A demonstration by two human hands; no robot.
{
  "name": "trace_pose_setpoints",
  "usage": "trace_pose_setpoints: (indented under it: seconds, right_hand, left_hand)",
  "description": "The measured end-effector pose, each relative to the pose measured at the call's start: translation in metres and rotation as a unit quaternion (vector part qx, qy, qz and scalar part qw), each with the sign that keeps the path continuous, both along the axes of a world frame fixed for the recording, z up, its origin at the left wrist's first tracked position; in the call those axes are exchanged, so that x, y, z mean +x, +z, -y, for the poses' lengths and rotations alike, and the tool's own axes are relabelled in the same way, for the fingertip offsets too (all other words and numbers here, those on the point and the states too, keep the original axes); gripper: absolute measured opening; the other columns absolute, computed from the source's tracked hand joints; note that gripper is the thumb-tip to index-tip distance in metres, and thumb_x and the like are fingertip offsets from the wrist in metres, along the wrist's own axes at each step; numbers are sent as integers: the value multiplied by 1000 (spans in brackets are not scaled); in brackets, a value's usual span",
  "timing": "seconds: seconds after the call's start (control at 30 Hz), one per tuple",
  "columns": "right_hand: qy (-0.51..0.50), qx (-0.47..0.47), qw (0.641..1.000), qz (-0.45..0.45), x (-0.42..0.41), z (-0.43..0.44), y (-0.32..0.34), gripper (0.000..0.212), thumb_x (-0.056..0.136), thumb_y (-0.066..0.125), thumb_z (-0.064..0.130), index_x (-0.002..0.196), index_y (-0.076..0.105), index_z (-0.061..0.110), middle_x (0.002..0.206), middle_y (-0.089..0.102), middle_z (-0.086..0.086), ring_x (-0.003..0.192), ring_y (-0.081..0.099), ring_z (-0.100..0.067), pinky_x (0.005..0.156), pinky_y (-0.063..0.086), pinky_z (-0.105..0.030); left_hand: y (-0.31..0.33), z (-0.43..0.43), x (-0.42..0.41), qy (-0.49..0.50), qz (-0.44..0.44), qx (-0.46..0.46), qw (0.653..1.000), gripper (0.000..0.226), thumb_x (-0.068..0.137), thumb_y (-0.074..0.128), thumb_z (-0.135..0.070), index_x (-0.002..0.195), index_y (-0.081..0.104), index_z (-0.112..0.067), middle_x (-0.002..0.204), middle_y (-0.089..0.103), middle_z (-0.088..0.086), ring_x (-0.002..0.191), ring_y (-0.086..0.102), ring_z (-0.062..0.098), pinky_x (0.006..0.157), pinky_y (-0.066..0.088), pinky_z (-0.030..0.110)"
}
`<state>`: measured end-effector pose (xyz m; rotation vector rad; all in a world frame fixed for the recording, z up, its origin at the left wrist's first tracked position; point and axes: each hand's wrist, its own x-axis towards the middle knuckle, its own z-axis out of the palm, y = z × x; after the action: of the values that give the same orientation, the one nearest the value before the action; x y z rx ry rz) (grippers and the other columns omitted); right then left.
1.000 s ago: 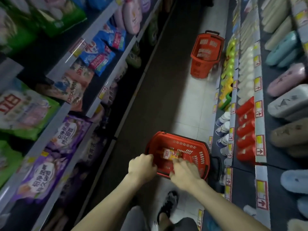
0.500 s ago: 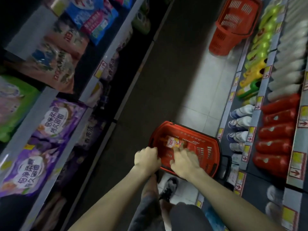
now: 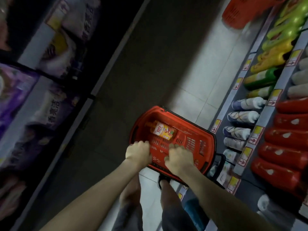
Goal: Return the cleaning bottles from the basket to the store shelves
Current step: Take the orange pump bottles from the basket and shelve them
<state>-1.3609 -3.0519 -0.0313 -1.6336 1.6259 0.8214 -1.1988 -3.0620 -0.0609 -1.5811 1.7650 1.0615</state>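
A red shopping basket (image 3: 202,139) stands on the aisle floor beside the right-hand shelves. One orange cleaning bottle (image 3: 162,131) with a red-and-yellow label lies on its side in the basket's far left part. My left hand (image 3: 138,152) is over the basket's near left rim, fingers curled into a fist. Over the basket's near middle, my right hand (image 3: 179,157) has its fingers curled down, a little short of the bottle. Neither hand shows anything in it. The shelves on the right carry red bottles (image 3: 283,155), white-and-blue bottles (image 3: 241,115) and yellow and green bottles (image 3: 266,59).
A second red basket (image 3: 240,12) stands farther down the aisle by the right shelves. On the left, shelves (image 3: 50,104) hold purple and white bagged goods. The tiled aisle floor (image 3: 150,64) runs between the two shelf rows. My feet are just behind the basket.
The view has tipped down and swung closer to the basket. Both hands stay over its near side, and the orange bottle now shows whole beyond my right fingers.
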Motion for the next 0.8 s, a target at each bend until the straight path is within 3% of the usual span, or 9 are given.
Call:
trace_pose_setpoints:
  seconds: [0.33,0.5,0.6,0.8]
  right_hand:
    - [20,15,1000,17,-58,-2,-182,36,100,57,35,129,59,15,127,66,-7,116,66,-28,94,53,-37]
    - [-102,86,991,24,-87,-2,-261,33,97,59,34,125,61,17,121,70,-9,110,69,-33,92,56,-38]
    - [-175,109,978,33,-97,-2,-296,41,100,60,42,133,63,17,132,67,-13,123,64,-34,97,49,-37]
    - [-279,137,949,60,-104,1,-364,52,96,67,33,144,56,16,143,61,-15,133,57,-36,108,44,-37]
  left_hand:
    - [-177,-1,-53,-9,38,15,999,50,98,61,-32,143,51,-14,135,65,12,128,61,35,104,47,45]
    - [-268,3,-75,114,0,43,993,65,97,63,-30,155,37,-16,135,64,16,127,62,40,99,52,46]
    - [-319,8,-76,207,-24,82,975,83,96,66,-31,165,21,-24,137,64,20,125,65,41,99,53,45]
    - [-391,17,-82,345,-93,101,929,75,98,67,-28,162,28,-24,138,65,16,125,64,36,103,53,38]
